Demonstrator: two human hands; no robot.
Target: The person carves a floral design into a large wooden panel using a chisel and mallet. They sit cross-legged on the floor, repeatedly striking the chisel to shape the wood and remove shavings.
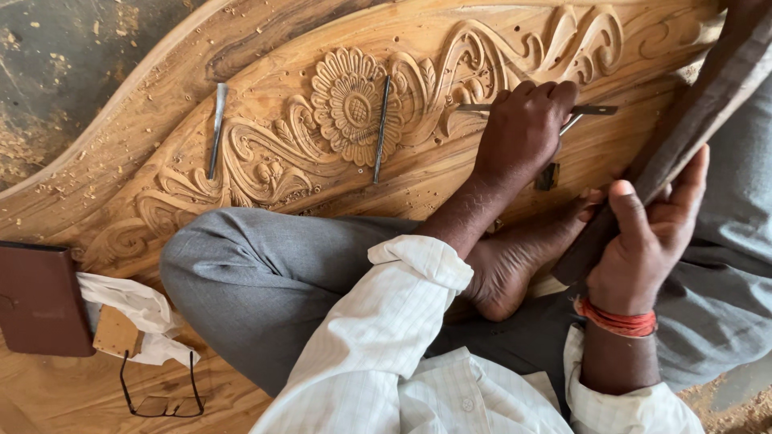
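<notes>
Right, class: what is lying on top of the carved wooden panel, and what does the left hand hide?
On the carved panel lie two loose chisels. The left hand grips another chisel; its middle is covered by the fingers. Glasses, a white cloth and a dark book rest lower left.

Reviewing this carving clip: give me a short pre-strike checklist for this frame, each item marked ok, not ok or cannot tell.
1. Left hand grips the chisel against the carved wooden panel: ok.
2. Right hand holds the wooden mallet, raised off the panel: ok.
3. Chisel tip seated in the scroll cut: cannot tell, the left hand hides it.
4. Bare foot away from the chisel line: not ok, it rests just below the left hand.
5. Spare chisels lie on the panel to the left, apart from both hands: ok.
6. Eyeglasses lie on the panel, not worn: not ok.
</notes>
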